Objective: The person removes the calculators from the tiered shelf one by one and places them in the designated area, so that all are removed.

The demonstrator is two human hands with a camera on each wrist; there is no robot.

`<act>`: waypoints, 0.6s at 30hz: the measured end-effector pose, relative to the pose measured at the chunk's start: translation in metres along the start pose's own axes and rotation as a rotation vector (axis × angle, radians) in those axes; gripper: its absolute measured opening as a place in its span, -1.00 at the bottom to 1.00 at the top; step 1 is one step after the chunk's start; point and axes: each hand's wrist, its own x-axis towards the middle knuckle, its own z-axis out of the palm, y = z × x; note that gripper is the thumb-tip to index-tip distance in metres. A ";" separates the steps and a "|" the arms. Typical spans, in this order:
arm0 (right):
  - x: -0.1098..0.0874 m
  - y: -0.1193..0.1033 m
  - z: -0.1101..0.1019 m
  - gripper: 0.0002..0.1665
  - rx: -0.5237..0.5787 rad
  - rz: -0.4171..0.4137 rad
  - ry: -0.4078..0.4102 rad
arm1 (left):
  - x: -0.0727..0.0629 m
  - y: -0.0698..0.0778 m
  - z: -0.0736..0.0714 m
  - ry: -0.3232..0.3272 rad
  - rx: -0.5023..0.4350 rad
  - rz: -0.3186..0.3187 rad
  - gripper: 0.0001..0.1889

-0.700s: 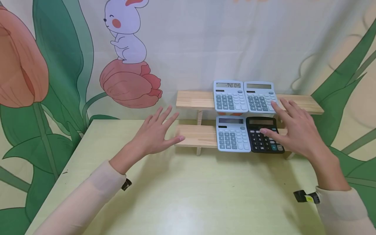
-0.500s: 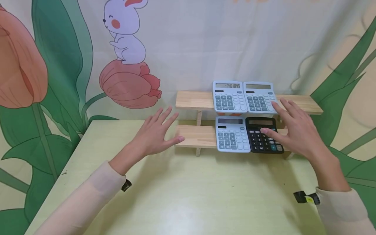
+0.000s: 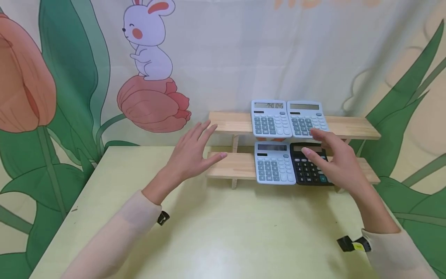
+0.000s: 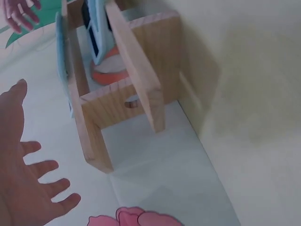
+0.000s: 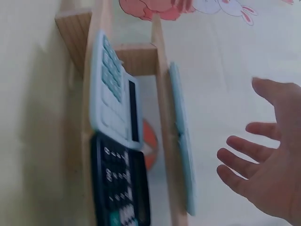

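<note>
A two-tier wooden shelf (image 3: 231,166) stands on the table. On its upper board sit two light blue calculators, the left one (image 3: 272,120) showing digits and the right one (image 3: 304,112) with a blank display. The lower board holds another light blue calculator (image 3: 275,162) beside a black calculator (image 3: 306,170). My left hand (image 3: 189,155) hovers left of the shelf, fingers spread, holding nothing. Over the right-hand calculators in the head view hangs my right hand (image 3: 339,166), partly hiding the black one; in the right wrist view that hand (image 5: 273,150) is apart from everything, fingers extended.
The pale yellow-green table (image 3: 223,232) stretches in front of the shelf. Behind rises a printed cloth backdrop (image 3: 223,66) with a rabbit and tulips. Wooden board shows at both ends of each tier.
My right hand has shifted left and slightly down over the calculators. My left hand has moved a little right and up. The view has tilted slightly; the calculators stay put on the shelf.
</note>
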 end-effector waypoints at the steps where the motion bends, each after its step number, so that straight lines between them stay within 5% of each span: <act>1: 0.000 0.000 0.004 -0.22 0.038 0.017 0.007 | 0.003 0.001 0.002 0.012 -0.012 -0.011 -0.05; 11: 0.013 0.009 0.040 -0.29 0.324 0.235 0.027 | 0.037 0.000 0.027 0.061 -0.132 -0.059 -0.09; 18: 0.023 0.013 0.068 -0.30 0.539 0.310 0.015 | 0.063 -0.002 0.045 0.042 -0.140 -0.036 -0.15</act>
